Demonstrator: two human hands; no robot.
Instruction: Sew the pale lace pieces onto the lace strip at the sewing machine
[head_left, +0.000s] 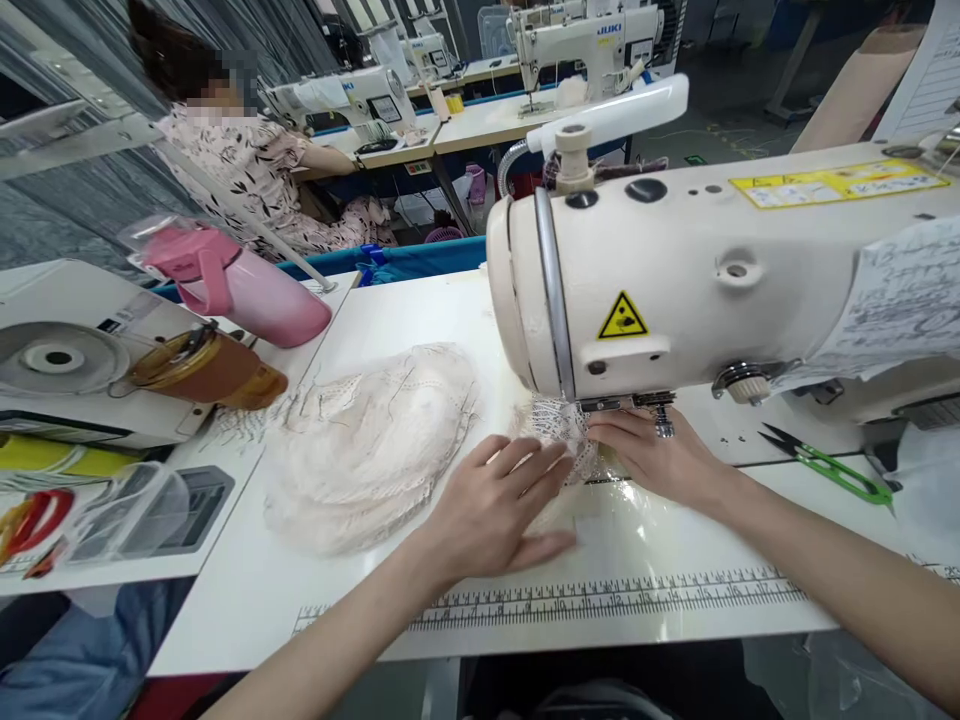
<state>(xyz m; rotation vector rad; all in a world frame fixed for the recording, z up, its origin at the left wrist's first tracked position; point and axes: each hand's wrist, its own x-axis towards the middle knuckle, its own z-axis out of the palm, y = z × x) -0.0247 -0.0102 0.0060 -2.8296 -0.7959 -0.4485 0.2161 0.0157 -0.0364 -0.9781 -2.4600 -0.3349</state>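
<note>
A strip of pale lace fabric (553, 422) lies under the head of a white sewing machine (675, 270). My left hand (499, 505) rests at the lace's near left side, fingers loosely stretched and thumb held apart. On the other side of the lace, my right hand (660, 455) has its fingers together at the fabric's edge, close to the presser area. The machine head hides part of those fingers and the stitching spot. Left of my hands lies a loose, coiled heap of the same pale lace (367, 440).
Green-handled thread snips (832, 468) lie right of my right hand. A printed ruler (555, 600) runs along the table's front. At left stand a pink flask (262, 290), an amber cup (217, 370) and a plastic tray (150, 510). Another person (247, 170) sits at a machine beyond.
</note>
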